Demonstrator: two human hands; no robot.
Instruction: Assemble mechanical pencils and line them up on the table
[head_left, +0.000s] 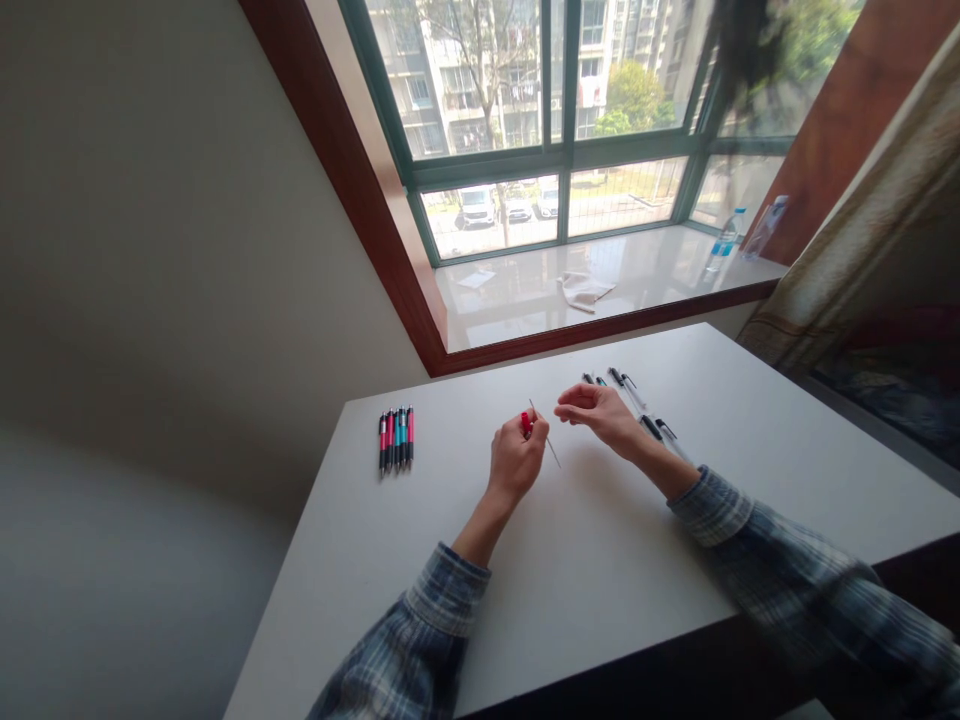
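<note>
My left hand (514,462) is closed around a red pen part (526,424), and a thin refill (546,438) sticks out of it toward the right. My right hand (602,412) hovers just right of it, fingers curled and pinched near the refill's upper end; whether it touches the refill I cannot tell. A row of several assembled red and teal pens (396,438) lies on the white table (570,560) to the left. Several black and clear pens (634,398) lie behind and under my right hand, partly hidden by it.
The table's near edge runs from bottom left to right. Behind the table is a window sill (525,300) with a crumpled white cloth (583,291) and a water bottle (724,240). A curtain (862,230) hangs at the right.
</note>
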